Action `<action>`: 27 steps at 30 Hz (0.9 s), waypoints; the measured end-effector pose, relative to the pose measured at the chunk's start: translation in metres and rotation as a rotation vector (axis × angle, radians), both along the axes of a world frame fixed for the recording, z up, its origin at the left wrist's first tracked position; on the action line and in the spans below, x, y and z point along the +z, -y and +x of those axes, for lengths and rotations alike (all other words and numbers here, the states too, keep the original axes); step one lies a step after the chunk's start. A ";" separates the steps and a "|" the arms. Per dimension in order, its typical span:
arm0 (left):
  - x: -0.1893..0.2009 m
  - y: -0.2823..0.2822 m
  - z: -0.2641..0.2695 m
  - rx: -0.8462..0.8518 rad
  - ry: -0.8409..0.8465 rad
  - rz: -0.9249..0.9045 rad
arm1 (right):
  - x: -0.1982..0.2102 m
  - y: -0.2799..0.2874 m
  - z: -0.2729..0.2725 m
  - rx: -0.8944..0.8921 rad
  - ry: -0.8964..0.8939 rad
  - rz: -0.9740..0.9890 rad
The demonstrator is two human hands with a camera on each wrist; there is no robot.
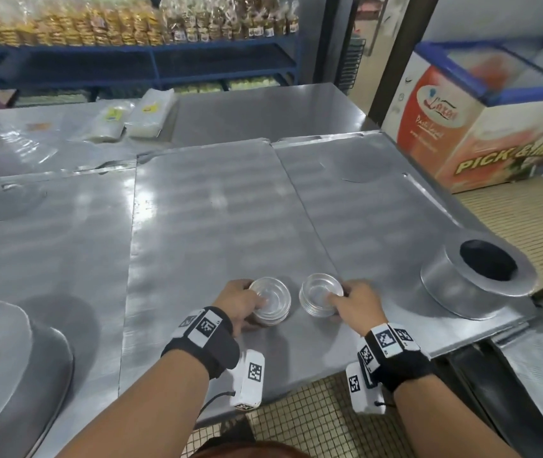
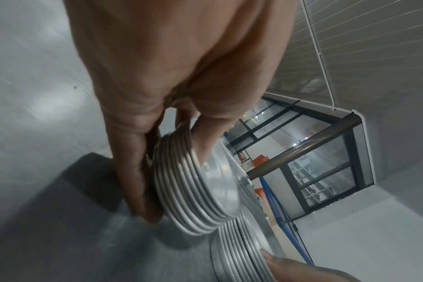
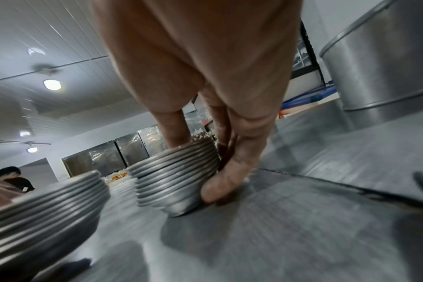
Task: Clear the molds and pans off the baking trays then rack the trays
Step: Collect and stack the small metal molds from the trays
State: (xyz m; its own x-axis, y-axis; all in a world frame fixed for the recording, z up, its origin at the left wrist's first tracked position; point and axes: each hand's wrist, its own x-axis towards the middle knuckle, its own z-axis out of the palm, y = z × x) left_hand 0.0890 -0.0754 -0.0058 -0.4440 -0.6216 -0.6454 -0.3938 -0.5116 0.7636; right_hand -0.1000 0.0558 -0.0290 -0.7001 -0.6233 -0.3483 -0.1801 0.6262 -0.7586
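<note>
Molds, in two nested stacks, upright near the front edge of the middle baking tray (image 1: 217, 206); left stack of molds (image 1: 271, 300) clamped by the left hand (image 1: 242, 304), thumb over the rim and into the top cup, fingers down the ribbed side; right stack of molds (image 1: 321, 299) clamped the same way by the right hand (image 1: 352, 304), thumb inside, fingers curled round the outer wall; stacks just beside each other, not touching; whether already lifted clear of the tray, impossible to tell. Long axis of each stack vertical, open mouths pointing up, narrow bases down on the metal; left stack slightly tilted in the left wrist view. Progress, as a judgement: early to middle; most of the middle tray bare, only these stacks left on it; tall round pan (image 1: 480, 276) standing on the right tray (image 1: 379, 206), mouth up; wide round pan (image 1: 15, 375) sitting on the left tray (image 1: 48, 242); all three trays lying flat on the tabletop (image 1: 263, 107), none racked. Left to do: stacks off, both pans off, then trays to a rack, none identifiable here.
</note>
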 end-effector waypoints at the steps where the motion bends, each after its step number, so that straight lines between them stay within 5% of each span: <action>1: -0.001 0.002 -0.002 -0.016 0.005 0.015 | -0.006 0.001 -0.003 -0.003 0.028 0.005; 8: 0.001 0.023 -0.012 -0.040 0.014 0.070 | 0.007 0.019 0.001 -0.167 0.288 -0.041; 27: 0.014 0.154 -0.026 0.281 -0.116 -0.052 | 0.034 0.188 -0.017 -0.157 0.311 -0.247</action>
